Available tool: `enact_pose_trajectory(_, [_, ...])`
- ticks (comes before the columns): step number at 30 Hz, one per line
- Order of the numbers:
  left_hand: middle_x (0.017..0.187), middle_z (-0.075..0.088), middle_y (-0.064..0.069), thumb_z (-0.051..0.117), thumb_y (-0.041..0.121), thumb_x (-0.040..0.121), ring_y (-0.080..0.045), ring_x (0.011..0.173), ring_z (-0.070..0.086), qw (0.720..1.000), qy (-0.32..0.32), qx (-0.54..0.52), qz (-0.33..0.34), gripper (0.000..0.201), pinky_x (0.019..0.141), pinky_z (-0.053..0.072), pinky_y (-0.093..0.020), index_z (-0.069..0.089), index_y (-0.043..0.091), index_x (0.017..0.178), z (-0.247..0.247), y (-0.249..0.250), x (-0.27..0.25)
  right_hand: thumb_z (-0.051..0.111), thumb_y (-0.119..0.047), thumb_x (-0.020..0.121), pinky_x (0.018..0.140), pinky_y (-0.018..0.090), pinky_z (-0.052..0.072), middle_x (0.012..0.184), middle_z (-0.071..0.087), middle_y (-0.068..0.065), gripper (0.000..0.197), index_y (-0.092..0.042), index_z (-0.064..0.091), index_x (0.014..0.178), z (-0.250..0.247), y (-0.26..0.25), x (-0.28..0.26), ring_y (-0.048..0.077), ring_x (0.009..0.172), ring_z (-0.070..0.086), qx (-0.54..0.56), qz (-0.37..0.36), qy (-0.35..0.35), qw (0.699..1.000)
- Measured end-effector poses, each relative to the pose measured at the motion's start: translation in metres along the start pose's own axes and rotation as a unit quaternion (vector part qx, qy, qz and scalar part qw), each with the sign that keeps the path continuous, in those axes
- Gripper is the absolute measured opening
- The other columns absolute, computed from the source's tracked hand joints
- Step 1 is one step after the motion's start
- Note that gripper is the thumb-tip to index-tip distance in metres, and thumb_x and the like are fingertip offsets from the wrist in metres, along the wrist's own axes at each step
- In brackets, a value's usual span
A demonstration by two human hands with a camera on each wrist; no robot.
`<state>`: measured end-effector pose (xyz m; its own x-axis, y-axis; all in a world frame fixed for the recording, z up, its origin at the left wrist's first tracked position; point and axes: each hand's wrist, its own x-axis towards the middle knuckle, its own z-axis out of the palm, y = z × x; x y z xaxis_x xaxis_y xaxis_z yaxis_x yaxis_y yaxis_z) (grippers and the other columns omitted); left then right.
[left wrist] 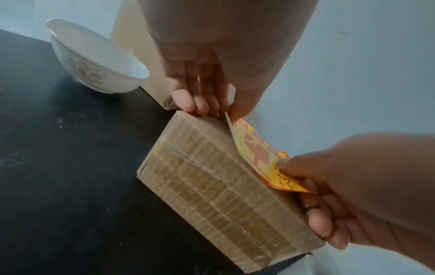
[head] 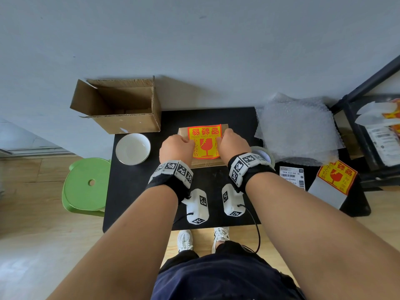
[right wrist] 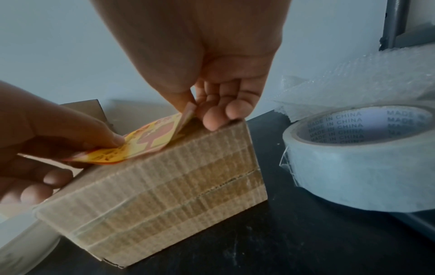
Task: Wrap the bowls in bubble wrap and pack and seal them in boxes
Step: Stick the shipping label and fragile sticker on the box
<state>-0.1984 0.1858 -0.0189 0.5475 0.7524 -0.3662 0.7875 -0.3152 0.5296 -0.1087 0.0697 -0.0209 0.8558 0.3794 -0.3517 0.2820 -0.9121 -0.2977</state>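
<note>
L hand [left wrist: 212, 55] reaches down from top of frame, thumb & fingers [left wrist: 186, 100] pinching far edge of yellow/red fragile sticker [left wrist: 256, 147] at far corner of sealed cardboard box [left wrist: 219, 188]. R hand [left wrist: 367, 188] comes in from the right, thumb on top of sticker's near end, other fingers curled against box side. Sticker is bowed, not flat on box top yet. Clear tape runs along box side seam. Box sits on black worktop [left wrist: 58, 167]. White bowl [left wrist: 94, 59] w/ floral print stands upper left, beside a 2nd cardboard box [left wrist: 139, 48].
</note>
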Motion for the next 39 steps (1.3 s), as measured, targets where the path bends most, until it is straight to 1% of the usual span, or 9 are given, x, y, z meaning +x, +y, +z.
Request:
enact_pose_trajectory(10, [0.104, 0.055, -0.006, 0.053, 0.039, 0.092, -0.022, 0.089, 0.057, 0.991, 0.023, 0.108, 0.074, 0.034, 0.072, 0.048, -0.034, 0.059, 0.01, 0.109, -0.007, 0.001, -0.004, 0.04, -0.037, 0.103, 0.067, 0.035, 0.038, 0.101, 0.063, 0.006, 0.031, -0.009, 0.046, 0.114, -0.01, -0.005, -0.01, 0.027, 0.094, 0.064, -0.012, 0.019, 0.011, 1.0])
enact_pose_trajectory(14, [0.111, 0.053, -0.006, 0.054, 0.022, 0.093, -0.023, 0.102, 0.05, 0.974, 0.06, 0.137, 0.168, 0.021, 0.086, 0.049, -0.038, 0.056, 0.011, 0.111, -0.009, -0.001, -0.005, 0.047, -0.041, 0.1, 0.065, 0.035, 0.039, 0.101, 0.065, 0.006, 0.034, -0.009, 0.044, 0.114, -0.011, -0.005, -0.012, 0.028, 0.092, 0.065, -0.002, 0.04, 0.028, 0.999])
enact_pose_trajectory(17, [0.124, 0.052, -0.004, 0.055, 0.012, 0.091, -0.023, 0.113, 0.046, 0.947, 0.069, 0.19, 0.252, 0.032, 0.095, 0.043, -0.035, 0.053, 0.014, 0.123, -0.009, 0.0, -0.005, 0.055, -0.048, 0.094, 0.066, 0.036, 0.043, 0.101, 0.062, 0.007, 0.048, -0.01, 0.041, 0.118, -0.017, 0.002, -0.013, 0.029, 0.094, 0.064, 0.026, 0.073, 0.019, 0.997])
enact_pose_trajectory(21, [0.15, 0.037, -0.001, 0.053, 0.014, 0.093, -0.022, 0.138, 0.03, 0.909, 0.019, 0.25, 0.333, 0.05, 0.113, 0.027, -0.038, 0.042, 0.018, 0.142, -0.002, -0.002, -0.005, 0.057, -0.022, 0.095, 0.079, 0.039, 0.046, 0.118, 0.055, 0.009, 0.03, -0.01, 0.047, 0.12, -0.014, 0.007, -0.015, 0.029, 0.111, 0.053, -0.011, -0.061, 0.104, 0.993])
enact_pose_trajectory(24, [0.16, 0.019, 0.0, 0.038, 0.032, 0.102, -0.019, 0.147, 0.013, 0.909, -0.019, 0.265, 0.321, 0.052, 0.119, 0.017, -0.043, 0.025, 0.019, 0.151, 0.006, -0.01, -0.006, 0.053, -0.015, 0.093, 0.1, 0.04, 0.04, 0.132, 0.053, 0.004, 0.037, -0.015, 0.052, 0.13, -0.003, 0.005, -0.016, 0.026, 0.125, 0.045, -0.068, -0.207, 0.118, 0.969])
enact_pose_trajectory(26, [0.162, 0.006, 0.002, 0.031, 0.038, 0.103, -0.018, 0.149, 0.002, 0.913, -0.048, 0.273, 0.3, 0.057, 0.12, 0.011, -0.047, 0.013, 0.019, 0.154, 0.009, -0.015, -0.006, 0.051, -0.014, 0.094, 0.116, 0.044, 0.024, 0.149, 0.04, 0.001, 0.05, -0.017, 0.042, 0.143, 0.003, 0.005, -0.017, 0.024, 0.14, 0.029, -0.092, -0.244, 0.068, 0.963])
enact_pose_trajectory(30, [0.162, -0.006, 0.006, 0.025, 0.048, 0.102, -0.016, 0.149, -0.008, 0.906, -0.066, 0.306, 0.285, 0.064, 0.12, 0.005, -0.052, 0.0, 0.023, 0.155, 0.008, -0.019, -0.006, 0.046, -0.019, 0.097, 0.12, 0.05, 0.005, 0.162, 0.011, -0.005, 0.065, -0.021, 0.014, 0.154, 0.01, 0.009, -0.015, 0.023, 0.15, 0.0, -0.136, -0.222, 0.016, 0.966])
enact_pose_trajectory(34, [0.161, -0.013, 0.006, 0.019, 0.052, 0.101, -0.017, 0.148, -0.014, 0.902, -0.073, 0.322, 0.277, 0.065, 0.12, 0.003, -0.053, -0.008, 0.025, 0.154, 0.01, -0.021, -0.008, 0.028, -0.032, 0.103, 0.121, 0.051, 0.004, 0.163, 0.004, -0.005, 0.058, -0.021, 0.007, 0.155, 0.009, 0.01, -0.012, 0.024, 0.15, 0.0, -0.12, -0.153, 0.021, 0.981])
enact_pose_trajectory(39, [0.161, -0.013, 0.007, 0.016, 0.058, 0.099, -0.019, 0.148, -0.013, 0.918, -0.044, 0.308, 0.245, 0.069, 0.12, 0.002, -0.05, -0.01, 0.025, 0.153, 0.014, -0.026, -0.012, 0.03, -0.037, 0.103, 0.12, 0.051, 0.01, 0.163, 0.009, 0.0, 0.058, -0.02, 0.01, 0.155, 0.009, 0.014, -0.015, 0.026, 0.15, 0.006, -0.114, -0.129, 0.035, 0.984])
